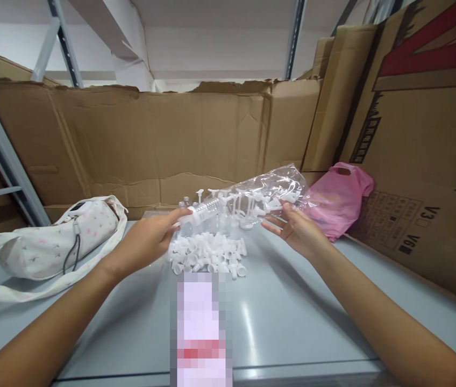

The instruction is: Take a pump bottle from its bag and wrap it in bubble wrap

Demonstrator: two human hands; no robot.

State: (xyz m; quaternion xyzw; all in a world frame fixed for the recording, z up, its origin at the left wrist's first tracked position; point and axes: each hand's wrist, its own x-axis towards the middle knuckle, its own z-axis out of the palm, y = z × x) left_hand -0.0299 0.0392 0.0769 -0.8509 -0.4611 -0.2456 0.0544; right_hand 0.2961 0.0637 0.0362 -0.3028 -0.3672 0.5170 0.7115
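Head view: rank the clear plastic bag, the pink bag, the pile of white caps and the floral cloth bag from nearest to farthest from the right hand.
From the right hand:
1. Clear plastic bag, touching the fingers, just above them.
2. Pink bag, close by on the outer side.
3. Pile of white caps, toward the centre of the table.
4. Floral cloth bag, far across, beyond the left hand.

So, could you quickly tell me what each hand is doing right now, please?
Left hand: fingers on the end of a clear plastic bottle; a firm grip cannot be told.
Right hand: open, palm up, under the clear plastic bag.
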